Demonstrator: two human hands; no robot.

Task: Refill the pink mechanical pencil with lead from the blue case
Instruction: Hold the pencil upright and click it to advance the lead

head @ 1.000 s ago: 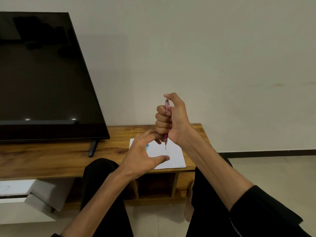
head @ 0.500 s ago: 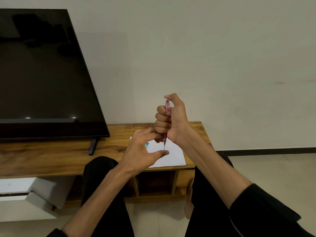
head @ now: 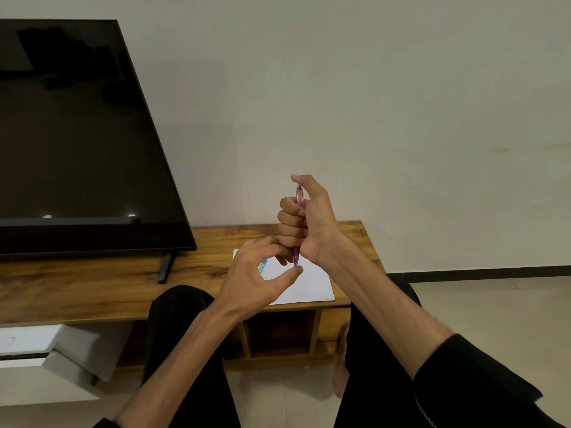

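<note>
My right hand [head: 312, 223] is closed in a fist around the pink mechanical pencil [head: 299, 199], held upright with the tip down and my thumb over its top end. My left hand [head: 256, 279] sits just below, fingers curled and apart, with its thumb tip touching the pencil's tip. It holds nothing. A small part of the blue case [head: 262, 266] shows through the gap in my left hand. It lies on a white sheet of paper [head: 312, 288]; the rest of it is hidden.
The paper lies on a low wooden TV bench [head: 92, 288] with open compartments underneath. A large black TV [head: 77, 143] stands on the bench at left. My knees in black trousers are in front of the bench. A white box [head: 46, 350] sits low at left.
My left thumb has risen to the pencil's tip. The thin lead that stuck out below the tip no longer shows. My right hand has stayed in place.
</note>
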